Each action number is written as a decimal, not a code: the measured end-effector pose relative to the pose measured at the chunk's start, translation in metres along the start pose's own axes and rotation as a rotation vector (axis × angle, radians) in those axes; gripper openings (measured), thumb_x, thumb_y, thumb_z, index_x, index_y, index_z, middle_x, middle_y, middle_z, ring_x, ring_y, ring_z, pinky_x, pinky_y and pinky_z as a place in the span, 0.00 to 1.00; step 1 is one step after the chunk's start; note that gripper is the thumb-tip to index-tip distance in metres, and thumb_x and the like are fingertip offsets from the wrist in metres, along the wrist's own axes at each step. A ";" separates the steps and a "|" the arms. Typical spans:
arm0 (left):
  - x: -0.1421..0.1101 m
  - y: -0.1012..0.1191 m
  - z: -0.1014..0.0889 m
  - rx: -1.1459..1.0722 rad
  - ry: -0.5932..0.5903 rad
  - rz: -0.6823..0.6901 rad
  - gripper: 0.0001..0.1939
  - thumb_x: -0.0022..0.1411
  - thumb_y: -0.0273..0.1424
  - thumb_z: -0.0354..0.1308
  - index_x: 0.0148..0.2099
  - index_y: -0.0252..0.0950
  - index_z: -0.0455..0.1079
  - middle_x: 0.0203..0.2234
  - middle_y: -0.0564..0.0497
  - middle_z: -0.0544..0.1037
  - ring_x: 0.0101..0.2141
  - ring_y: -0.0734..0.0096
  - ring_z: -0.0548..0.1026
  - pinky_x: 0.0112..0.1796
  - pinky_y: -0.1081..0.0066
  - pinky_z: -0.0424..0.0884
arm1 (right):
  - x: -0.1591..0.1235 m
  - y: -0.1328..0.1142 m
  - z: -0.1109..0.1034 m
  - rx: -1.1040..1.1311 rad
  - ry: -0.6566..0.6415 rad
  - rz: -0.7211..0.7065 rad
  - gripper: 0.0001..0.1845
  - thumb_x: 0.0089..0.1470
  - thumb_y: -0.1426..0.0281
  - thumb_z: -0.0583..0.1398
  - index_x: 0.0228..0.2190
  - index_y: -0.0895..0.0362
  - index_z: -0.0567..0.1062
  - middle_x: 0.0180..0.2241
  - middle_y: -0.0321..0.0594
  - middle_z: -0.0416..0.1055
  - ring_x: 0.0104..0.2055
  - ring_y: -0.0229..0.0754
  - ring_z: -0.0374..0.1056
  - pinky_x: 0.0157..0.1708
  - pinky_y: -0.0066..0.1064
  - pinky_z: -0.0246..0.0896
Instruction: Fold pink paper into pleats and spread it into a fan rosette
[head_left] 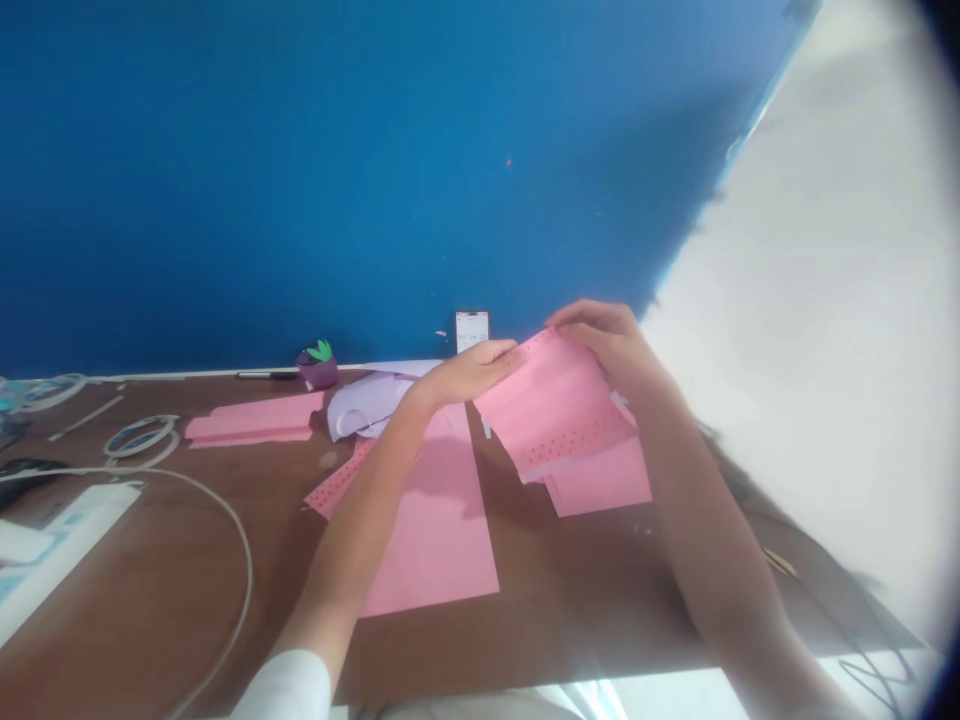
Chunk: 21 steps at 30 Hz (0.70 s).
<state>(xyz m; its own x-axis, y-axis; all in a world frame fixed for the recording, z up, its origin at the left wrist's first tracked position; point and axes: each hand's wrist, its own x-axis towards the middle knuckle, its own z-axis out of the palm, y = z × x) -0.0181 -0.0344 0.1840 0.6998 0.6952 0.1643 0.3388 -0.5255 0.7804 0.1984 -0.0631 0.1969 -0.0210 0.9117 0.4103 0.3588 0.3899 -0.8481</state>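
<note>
aloft, left hand (474, 371) and right hand (600, 335) pinch pink paper (559, 405) by its upper edge

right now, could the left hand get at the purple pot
Probably yes, once free: the left hand grips the dotted pink sheet, but only loose lilac paper seems to lie between it and the purple pot.

On the table (525, 640), the strip (82, 525) lies before the rings (141, 437), which are left of the folded paper (259, 420), with the pot (319, 372) behind it, the phone (472, 327) by the wall (375, 200), and the held sheet (555, 400) right of the flat sheet (446, 530).
</note>
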 end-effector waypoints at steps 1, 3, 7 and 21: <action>0.000 0.000 0.000 -0.030 -0.031 0.004 0.23 0.66 0.52 0.43 0.35 0.36 0.60 0.29 0.52 0.64 0.29 0.73 0.63 0.31 0.71 0.58 | -0.001 -0.001 0.000 -0.004 -0.002 0.001 0.08 0.50 0.68 0.61 0.32 0.55 0.80 0.25 0.39 0.71 0.25 0.38 0.63 0.20 0.29 0.55; -0.001 0.000 0.000 -0.053 -0.068 0.008 0.24 0.66 0.52 0.42 0.37 0.36 0.62 0.30 0.51 0.66 0.31 0.73 0.64 0.31 0.71 0.60 | -0.001 -0.001 0.000 -0.017 -0.008 -0.004 0.08 0.51 0.68 0.61 0.32 0.54 0.80 0.26 0.39 0.72 0.25 0.38 0.64 0.20 0.29 0.55; -0.004 0.000 -0.004 0.069 -0.069 -0.007 0.22 0.67 0.50 0.43 0.39 0.37 0.62 0.31 0.52 0.67 0.30 0.73 0.65 0.30 0.71 0.59 | -0.001 0.000 -0.001 -0.049 0.023 -0.052 0.08 0.51 0.67 0.61 0.31 0.53 0.80 0.32 0.40 0.75 0.29 0.40 0.66 0.22 0.30 0.58; 0.004 0.007 0.011 0.231 0.130 0.019 0.19 0.70 0.44 0.38 0.39 0.37 0.63 0.34 0.50 0.72 0.34 0.70 0.68 0.36 0.69 0.62 | 0.001 0.003 0.006 -0.044 -0.046 -0.043 0.10 0.51 0.66 0.58 0.30 0.54 0.79 0.26 0.39 0.73 0.27 0.40 0.65 0.23 0.30 0.57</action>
<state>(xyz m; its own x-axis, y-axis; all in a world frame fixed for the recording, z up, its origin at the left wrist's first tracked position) -0.0061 -0.0407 0.1833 0.6255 0.7337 0.2654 0.4715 -0.6265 0.6206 0.1933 -0.0600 0.1931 -0.0794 0.8995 0.4296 0.3969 0.4238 -0.8141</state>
